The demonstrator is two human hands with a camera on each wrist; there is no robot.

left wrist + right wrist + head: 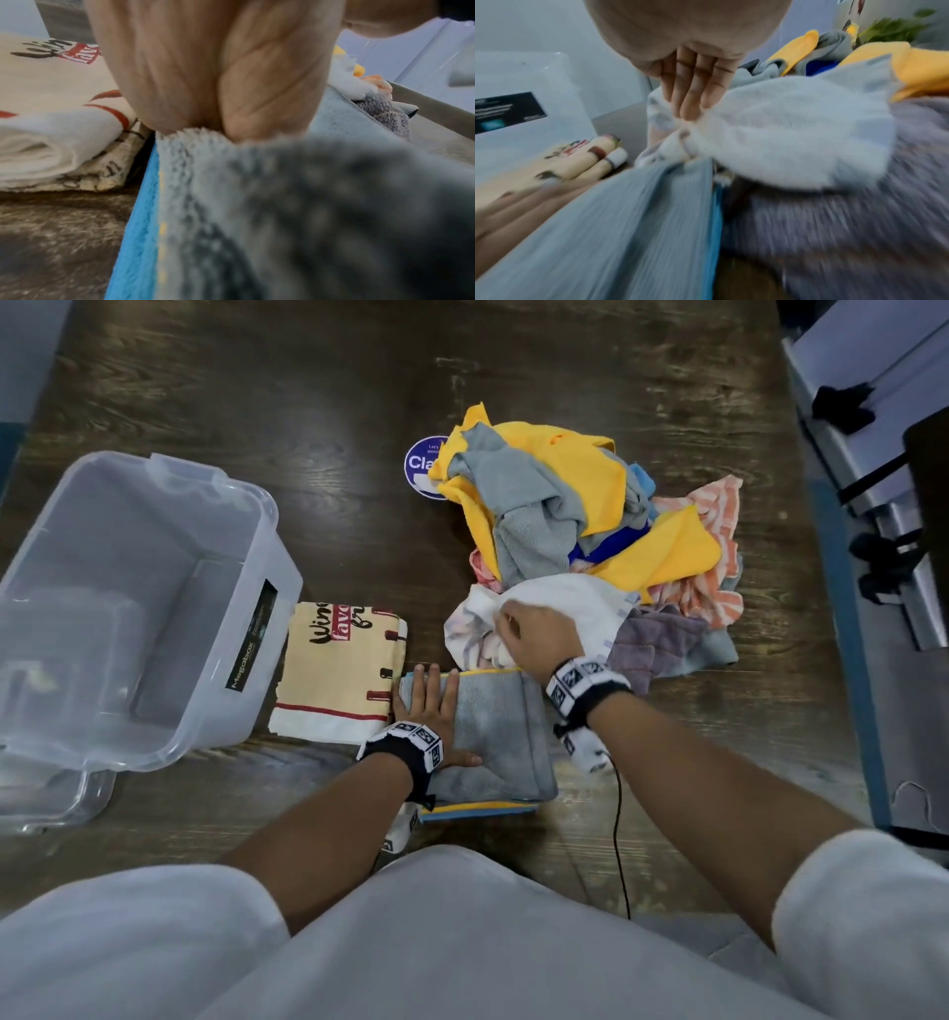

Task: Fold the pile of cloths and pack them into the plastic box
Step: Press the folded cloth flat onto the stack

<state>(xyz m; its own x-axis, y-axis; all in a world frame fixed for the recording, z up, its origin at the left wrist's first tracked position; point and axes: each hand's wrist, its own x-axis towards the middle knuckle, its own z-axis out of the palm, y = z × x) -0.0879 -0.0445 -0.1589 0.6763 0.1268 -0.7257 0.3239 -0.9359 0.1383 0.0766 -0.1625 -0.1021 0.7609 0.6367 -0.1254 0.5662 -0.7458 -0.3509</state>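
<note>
Now the left hand (429, 711) is laid flat on the grey stack (493, 737) at lower centre, while the white cloth (570, 603) at the near edge of the pile (565, 505) is gripped, seemingly by curled fingers, in the right hand (534, 639). It should be drawn clear before being spread; the box (169, 618) stands at left.
</note>
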